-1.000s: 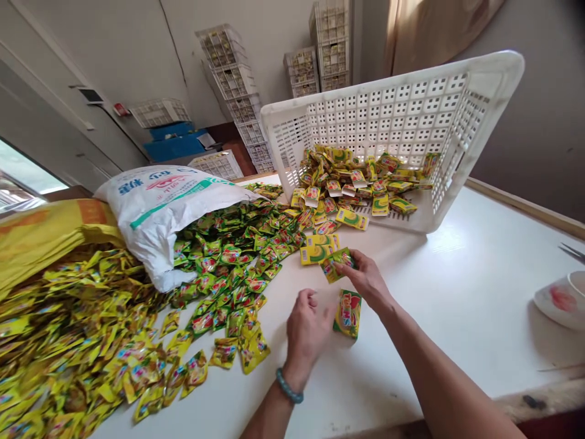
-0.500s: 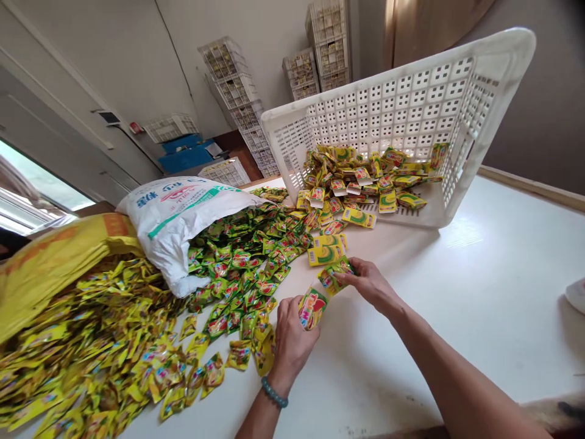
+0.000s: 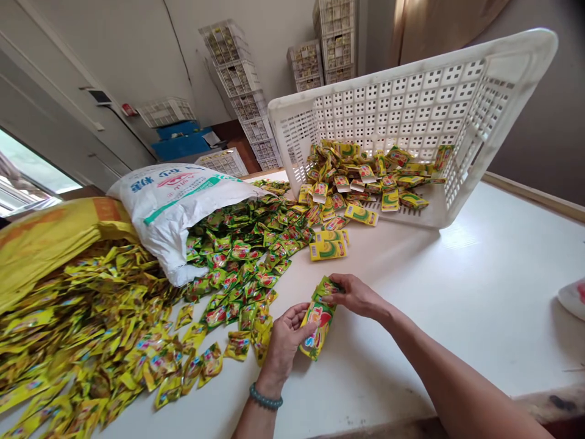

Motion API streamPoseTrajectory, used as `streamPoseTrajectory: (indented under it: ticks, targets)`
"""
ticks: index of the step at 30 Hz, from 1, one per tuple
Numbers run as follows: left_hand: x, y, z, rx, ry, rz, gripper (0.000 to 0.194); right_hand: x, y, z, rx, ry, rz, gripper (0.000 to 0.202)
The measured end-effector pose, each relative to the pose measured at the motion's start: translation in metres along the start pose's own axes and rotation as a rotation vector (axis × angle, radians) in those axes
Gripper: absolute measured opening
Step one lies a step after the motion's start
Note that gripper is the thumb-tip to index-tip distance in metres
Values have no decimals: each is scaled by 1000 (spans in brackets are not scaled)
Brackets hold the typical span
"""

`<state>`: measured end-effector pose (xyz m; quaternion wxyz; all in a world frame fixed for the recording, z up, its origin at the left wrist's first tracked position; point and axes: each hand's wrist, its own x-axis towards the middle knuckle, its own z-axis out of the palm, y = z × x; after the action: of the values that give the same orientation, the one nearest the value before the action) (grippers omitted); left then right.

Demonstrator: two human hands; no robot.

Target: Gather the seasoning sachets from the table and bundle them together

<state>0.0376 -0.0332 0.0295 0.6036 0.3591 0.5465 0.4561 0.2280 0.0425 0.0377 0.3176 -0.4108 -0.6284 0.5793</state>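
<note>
A small yellow and green printed box (image 3: 316,334) is gripped in my left hand (image 3: 287,341), thumb across its front. My right hand (image 3: 359,297) pinches a green candy packet (image 3: 325,286) at the top end of that box; how far the packet is inside I cannot tell. Just beyond, a couple of yellow boxes (image 3: 328,247) lie on the white table (image 3: 388,372). Left of my hands spreads a heap of green packets (image 3: 247,268), spilling from a white sack (image 3: 169,195). Nearer me lies a heap of yellow packets (image 3: 105,341) by a yellow sack (image 3: 50,244).
A white plastic basket (image 3: 406,97) lies tipped on its side at the back, with many small boxes (image 3: 365,177) in and before it. Stacked crates (image 3: 247,91) stand by the wall. A white object (image 3: 571,299) sits at the right edge.
My right hand has brought the green packet down to the box's top end. The box now shows more fully, with my left thumb on its front. The view has shifted slightly.
</note>
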Motion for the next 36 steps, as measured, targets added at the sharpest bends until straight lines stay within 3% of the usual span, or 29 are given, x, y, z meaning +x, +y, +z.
streamPoseTrajectory:
  ticks: [7,12,18,23,26,31,36]
  targets:
    - [0,5,1,-167,73,24,47,-1,-6,5,-69,68,65,21]
    - [1,1,3,-173,20,-105,55,-3,-6,17,-216,76,52,21]
    - [-1,2,4,-225,77,-42,50,0,-2,17,-275,231,-7,25]
    - [-3,3,3,-200,-4,-16,43,-2,-2,22,-367,117,-139,14]
    - [-3,4,2,-211,-20,-38,46,-3,1,24,-356,103,-117,11]
    - [-1,5,5,-263,30,-40,48,-2,2,31,-285,165,-97,32]
    - [-2,4,7,-254,73,-23,46,-8,-7,44,-221,34,-83,49]
